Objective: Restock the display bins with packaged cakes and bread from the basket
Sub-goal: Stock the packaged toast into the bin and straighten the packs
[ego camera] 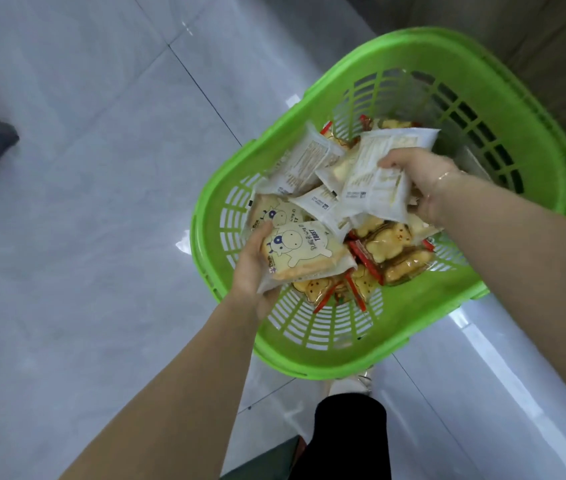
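Step in hand looks like pickup: both hands are loading up from the green slotted plastic basket [551, 174] on the pale glossy tiled floor [101, 168]; no display bins in view. Left hand [252, 268], at the basket's near-left wall, has fingers curled under and thumb over a cream square toast packet printed with a cartoon cow [304, 251], seemingly with a second packet stacked beneath it. Right hand [420, 181], over the basket's middle toward its right side, grips a white crinkly-film packet turned print-side back [375, 181] by its edge, fingers wrapped behind and thumb on top. Remaining stock sits in the basket: more white film packets [305, 161] piled toward the far-left wall, and clear wrappers with red end seals holding golden bear-shaped cakes [392, 247] on the basket's bottom nearer the front. Film is thin, glossy and slippery, contents soft and squashable, so grip should stay light. Next move, as I judge it: lift both loads clear of the rim, turn to the bins, sort by type. Risk: the lower packet slipping out of the left-hand stack.
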`<state>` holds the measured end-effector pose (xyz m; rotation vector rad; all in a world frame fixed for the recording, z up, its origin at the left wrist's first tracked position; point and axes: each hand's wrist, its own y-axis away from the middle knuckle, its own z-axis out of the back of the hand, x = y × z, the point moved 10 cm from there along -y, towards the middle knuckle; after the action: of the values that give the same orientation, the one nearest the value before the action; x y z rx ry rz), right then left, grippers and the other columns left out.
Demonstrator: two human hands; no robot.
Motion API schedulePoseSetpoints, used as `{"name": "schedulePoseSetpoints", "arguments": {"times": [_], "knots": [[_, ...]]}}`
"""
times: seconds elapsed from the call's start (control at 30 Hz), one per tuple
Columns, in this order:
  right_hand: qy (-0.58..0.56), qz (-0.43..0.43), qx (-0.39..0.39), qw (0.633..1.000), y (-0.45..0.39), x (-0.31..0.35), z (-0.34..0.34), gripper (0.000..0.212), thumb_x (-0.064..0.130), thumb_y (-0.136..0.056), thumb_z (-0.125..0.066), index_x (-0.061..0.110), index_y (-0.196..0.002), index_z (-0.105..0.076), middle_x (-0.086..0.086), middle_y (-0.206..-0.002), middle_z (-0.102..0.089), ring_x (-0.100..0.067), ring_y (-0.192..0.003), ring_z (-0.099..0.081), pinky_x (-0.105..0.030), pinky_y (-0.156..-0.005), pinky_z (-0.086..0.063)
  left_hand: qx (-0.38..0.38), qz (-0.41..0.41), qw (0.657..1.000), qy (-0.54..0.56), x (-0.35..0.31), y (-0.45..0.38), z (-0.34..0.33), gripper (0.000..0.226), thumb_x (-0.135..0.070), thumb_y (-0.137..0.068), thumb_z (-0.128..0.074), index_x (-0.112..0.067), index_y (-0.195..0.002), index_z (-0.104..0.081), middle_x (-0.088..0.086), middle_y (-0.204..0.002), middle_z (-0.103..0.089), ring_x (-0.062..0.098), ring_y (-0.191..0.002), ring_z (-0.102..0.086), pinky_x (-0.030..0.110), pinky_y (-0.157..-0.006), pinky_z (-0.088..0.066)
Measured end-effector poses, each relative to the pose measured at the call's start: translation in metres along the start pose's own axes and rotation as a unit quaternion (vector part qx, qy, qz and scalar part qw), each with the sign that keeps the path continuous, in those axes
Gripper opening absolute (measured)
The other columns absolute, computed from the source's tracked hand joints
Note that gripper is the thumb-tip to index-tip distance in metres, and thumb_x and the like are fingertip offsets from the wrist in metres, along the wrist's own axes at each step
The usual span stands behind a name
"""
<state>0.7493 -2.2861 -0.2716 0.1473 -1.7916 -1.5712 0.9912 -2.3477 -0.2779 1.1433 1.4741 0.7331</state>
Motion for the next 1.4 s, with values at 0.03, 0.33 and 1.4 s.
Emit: {"name": "schedulePoseSetpoints", "arguments": {"times": [0.03, 0.33, 1.4], "knots": [[-0.021, -0.022, 0.004, 1.0, -0.006, -0.004, -0.003, 0.046, 0.019, -0.073, -0.072, 0.013, -0.117, -0.058, -0.004, -0.1, -0.07, -0.018, -0.08, -0.069, -0.03, -0.062, -0.056, 0.01, 0.007, 1.0, 0.025, 0.003, 0.0, -0.001, 0.032, -0.036, -0.088, -0.056, -0.01, -0.103, -0.067, 0.013, -0.105, -0.072, 0.029, -0.094, -0.071, 0.036, -0.072, -0.058], [-0.094, -0.067, 0.025, 0.993, 0.0, 0.001, -0.011, 0.018, 0.017, -0.081, -0.067, 0.012, -0.097, -0.062, -0.003, -0.086, -0.071, -0.016, -0.07, -0.069, -0.034, -0.061, -0.059, 0.02, -0.002, 0.993, 0.114, -0.005, -0.001, -0.006, 0.032, -0.032, -0.083, -0.054, -0.009, -0.097, -0.071, 0.012, -0.099, -0.072, 0.028, -0.085, -0.071, 0.036, -0.077, -0.057], [-0.341, -0.004, 0.175, 0.924, 0.291, 0.026, 0.07, 0.034, 0.021, -0.072, -0.06, 0.015, -0.104, -0.07, -0.009, -0.103, -0.071, -0.025, -0.086, -0.07, -0.038, -0.065, -0.057, -0.093, -0.253, 0.919, -0.288, -0.096, 0.261, -0.121, 0.016, -0.038, -0.081, -0.072, -0.025, -0.075, -0.077, 0.0, -0.075, -0.075, 0.016, -0.074, -0.073, 0.047, -0.073, -0.059]]}}
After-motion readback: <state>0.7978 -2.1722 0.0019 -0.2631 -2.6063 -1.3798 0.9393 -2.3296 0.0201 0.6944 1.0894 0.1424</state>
